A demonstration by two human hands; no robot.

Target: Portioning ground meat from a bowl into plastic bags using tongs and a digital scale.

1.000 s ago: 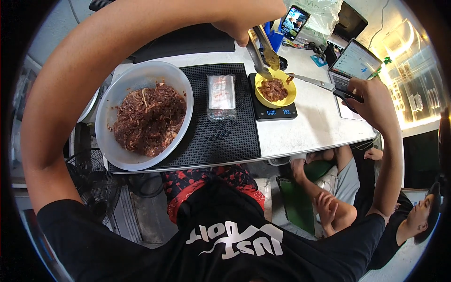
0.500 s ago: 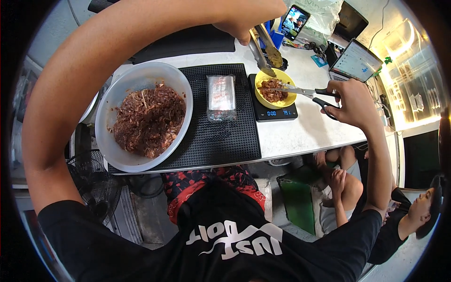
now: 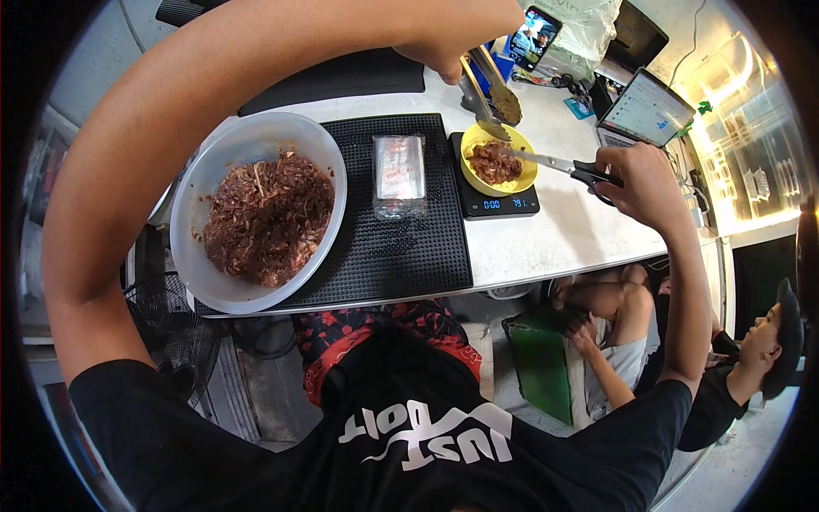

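Note:
Up at the top centre, my left hand [image 3: 452, 43] is closed around metal tongs [image 3: 474, 92], whose arms are spread. One tong tip hangs at the rim of a small yellow bowl [image 3: 526, 177]; the other, smeared with food, is behind it. In the bowl lies dark marinated shredded meat [image 3: 489, 164]. A black digital scale [image 3: 501, 207] carries the bowl. From the right, my right hand [image 3: 638, 181] grips black-handled scissors [image 3: 556, 163], with the blades reaching over the meat and the handles nearly together. The blade tips are hard to make out against the meat.
A large translucent bowl [image 3: 335, 209] of similar meat stands left on a black rubber mat [image 3: 426, 256], beside a pack of clear plastic bags [image 3: 399, 171]. A phone [image 3: 536, 38] and a laptop [image 3: 646, 107] are at the back right. Another person [image 3: 759, 358] sits at the lower right.
The scissor handles have come together over the bowl. My left hand and the tongs have shifted slightly right. The seated person has moved their head and arms.

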